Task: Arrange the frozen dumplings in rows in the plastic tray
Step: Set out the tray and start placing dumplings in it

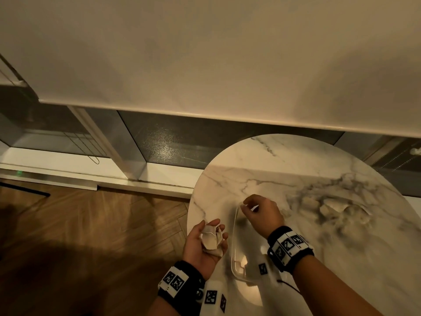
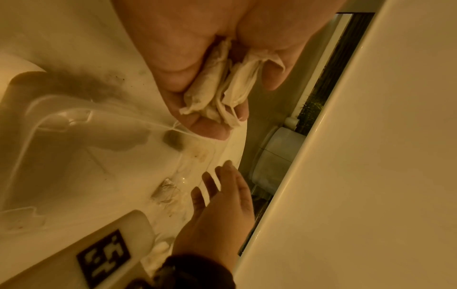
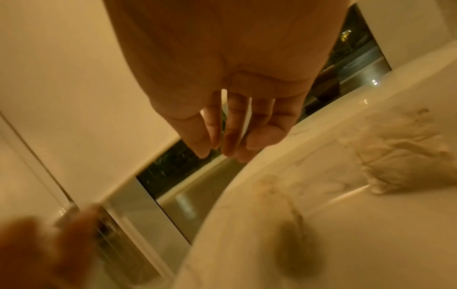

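Note:
My left hand (image 1: 213, 230) is palm up at the round table's left edge and cups a few pale frozen dumplings (image 1: 211, 241), thumb and fingers curled round them (image 2: 222, 88). Just right of it lies the clear plastic tray (image 1: 234, 238), its rim faint against the marble (image 2: 37, 109). My right hand (image 1: 250, 205) hovers over the tray's far end with straight, empty fingers (image 3: 222, 144). A loose pile of more dumplings (image 1: 337, 210) sits on the table to the right (image 3: 400, 152). What lies inside the tray is hard to make out.
The round marble table (image 1: 284, 174) drops off close to my left hand, with wooden floor (image 1: 102, 224) below. A window sill and a lowered white blind (image 1: 205, 65) stand behind the table.

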Tool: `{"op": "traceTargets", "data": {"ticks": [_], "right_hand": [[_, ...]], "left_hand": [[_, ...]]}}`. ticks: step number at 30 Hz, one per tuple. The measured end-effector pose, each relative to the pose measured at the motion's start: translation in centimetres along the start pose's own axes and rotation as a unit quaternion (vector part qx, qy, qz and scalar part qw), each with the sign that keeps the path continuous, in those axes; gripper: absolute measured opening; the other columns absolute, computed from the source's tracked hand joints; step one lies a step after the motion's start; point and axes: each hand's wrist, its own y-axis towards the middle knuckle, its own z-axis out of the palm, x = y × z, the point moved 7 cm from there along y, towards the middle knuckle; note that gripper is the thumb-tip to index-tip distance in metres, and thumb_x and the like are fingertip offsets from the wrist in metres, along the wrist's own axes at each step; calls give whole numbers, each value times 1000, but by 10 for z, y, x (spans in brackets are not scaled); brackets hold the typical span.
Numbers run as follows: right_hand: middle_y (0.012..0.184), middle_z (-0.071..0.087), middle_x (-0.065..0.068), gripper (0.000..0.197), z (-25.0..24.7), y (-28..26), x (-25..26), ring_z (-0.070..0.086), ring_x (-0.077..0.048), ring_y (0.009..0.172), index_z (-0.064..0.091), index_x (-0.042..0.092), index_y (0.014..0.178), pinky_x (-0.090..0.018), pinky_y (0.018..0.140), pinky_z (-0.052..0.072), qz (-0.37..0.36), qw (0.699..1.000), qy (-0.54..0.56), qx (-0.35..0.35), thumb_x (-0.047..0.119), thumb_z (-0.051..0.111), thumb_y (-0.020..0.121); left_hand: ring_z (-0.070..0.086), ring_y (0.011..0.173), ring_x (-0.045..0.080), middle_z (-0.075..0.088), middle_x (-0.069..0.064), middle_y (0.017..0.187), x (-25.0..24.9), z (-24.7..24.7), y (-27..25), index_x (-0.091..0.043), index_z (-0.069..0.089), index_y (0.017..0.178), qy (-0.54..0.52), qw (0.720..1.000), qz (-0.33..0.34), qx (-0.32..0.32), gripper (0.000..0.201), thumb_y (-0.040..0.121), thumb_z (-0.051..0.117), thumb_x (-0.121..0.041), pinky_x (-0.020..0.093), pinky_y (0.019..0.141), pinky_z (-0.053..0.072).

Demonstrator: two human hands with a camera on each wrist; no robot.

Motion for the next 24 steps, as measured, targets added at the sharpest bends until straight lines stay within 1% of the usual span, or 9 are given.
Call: {"op": "traceTargets", "data": {"ticks": [2,5,6,9,11,14,18,22,24], "right_hand": [[78,69,12,6,-2,-19,15,61,-1,69,71,30,83,-15,61,45,-21,998,56,12,33,70,88],[68,67,10,18,-2,-49,30,59,-4,63,70,30,70,-28,64,51,-55,989,122,60,36,72,86],[69,67,10,16,-5,-58,35,59,-5,63,70,31,70,-29,63,50,-68,986,133,67,38,74,84],[81,64,13,22,-14,-85,52,57,-7,78,70,36,85,-22,67,46,-147,982,86,82,52,78,73],[94,59,18,35,-9,-93,62,53,-2,92,67,38,97,-21,75,46,-203,975,-17,86,62,73,72],[105,54,21,31,-9,-100,66,48,-1,100,65,38,102,-22,74,48,-233,968,-85,46,55,68,76],[104,50,20,15,-14,-105,63,50,-7,94,65,34,90,-24,59,48,-242,964,-104,-22,44,68,79],[103,55,19,14,-19,-107,59,49,-9,91,66,33,85,-26,64,47,-236,966,-95,-37,46,62,83],[103,60,19,16,-21,-107,59,49,-8,92,68,33,87,-27,70,49,-233,969,-77,-34,46,61,87]], "left_hand": [[60,75,28,65,15,95,3,3,0,-2,64,114,-2,1000,-10,14,43,96,48,-39,24,50,49],[62,69,27,66,15,98,9,10,1,-6,65,116,13,999,-33,37,48,90,50,-43,14,47,27],[64,69,27,67,17,100,11,14,0,-6,66,116,20,998,-31,45,49,91,48,-43,16,47,29],[67,87,32,68,22,107,16,26,-2,-4,65,122,58,997,-12,53,54,96,42,-45,36,75,48],[63,103,32,67,21,117,17,25,-1,-6,63,128,76,996,-12,40,56,94,45,-46,40,93,43],[47,135,35,55,20,140,26,29,-4,-10,59,135,102,993,-39,37,57,95,45,-48,42,115,32],[43,138,35,50,23,144,37,42,-5,-6,50,142,108,992,-47,52,60,96,46,-44,43,112,35],[61,113,31,62,22,126,43,47,-6,-4,56,135,109,989,-52,83,58,90,54,-41,38,99,44],[58,111,28,61,19,121,45,44,-4,-3,60,131,112,989,-48,85,59,84,67,-40,35,98,41]]}}
